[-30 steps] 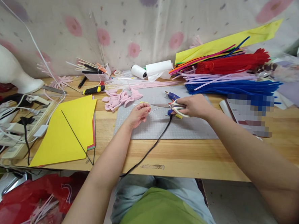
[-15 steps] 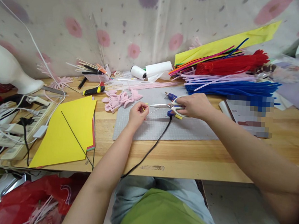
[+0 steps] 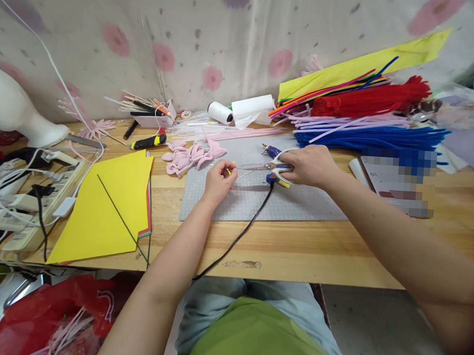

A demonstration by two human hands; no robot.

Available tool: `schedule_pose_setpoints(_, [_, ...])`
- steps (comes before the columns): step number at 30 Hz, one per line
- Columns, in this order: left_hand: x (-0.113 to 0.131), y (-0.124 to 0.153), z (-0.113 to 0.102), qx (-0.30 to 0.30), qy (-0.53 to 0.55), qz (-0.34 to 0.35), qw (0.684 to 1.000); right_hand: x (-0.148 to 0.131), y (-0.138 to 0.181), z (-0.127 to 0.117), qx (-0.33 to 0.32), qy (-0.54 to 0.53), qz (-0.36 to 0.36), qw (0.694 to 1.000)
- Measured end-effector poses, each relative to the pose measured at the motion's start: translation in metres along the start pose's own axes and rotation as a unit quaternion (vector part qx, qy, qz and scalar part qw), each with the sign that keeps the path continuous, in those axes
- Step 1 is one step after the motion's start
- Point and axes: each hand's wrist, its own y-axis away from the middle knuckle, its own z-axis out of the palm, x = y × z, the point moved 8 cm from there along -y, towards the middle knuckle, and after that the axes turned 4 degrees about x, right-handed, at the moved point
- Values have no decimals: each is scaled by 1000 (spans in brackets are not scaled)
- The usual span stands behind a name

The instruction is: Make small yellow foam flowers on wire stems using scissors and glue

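Observation:
My left hand (image 3: 219,179) is closed in a pinch on a small yellow piece with a thin wire (image 3: 243,174) running out of it, held just above the grey cutting mat (image 3: 295,202). My right hand (image 3: 309,165) grips white-handled scissors (image 3: 270,166), their blades pointing left toward the pinched piece. Under the right hand lies a blue glue gun (image 3: 274,152) with a black cord (image 3: 233,241) trailing off the table's front edge.
Pink pipe-cleaner petals (image 3: 190,156) lie left of the mat. Yellow paper sheets (image 3: 111,202) and a power strip with cables (image 3: 27,197) fill the left. Bundles of red, blue and pink pipe cleaners (image 3: 364,121) sit at the back right, thread spools (image 3: 220,113) behind.
The scissors' handles have opened a little and the blades came closer to the piece in my left hand. Both hands stayed over the mat.

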Motion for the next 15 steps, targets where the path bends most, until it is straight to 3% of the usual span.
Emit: schedule_pose_setpoints(15, [1, 0, 1, 2, -3, 6, 1000, -2, 0, -2, 8, 8, -5, 1000])
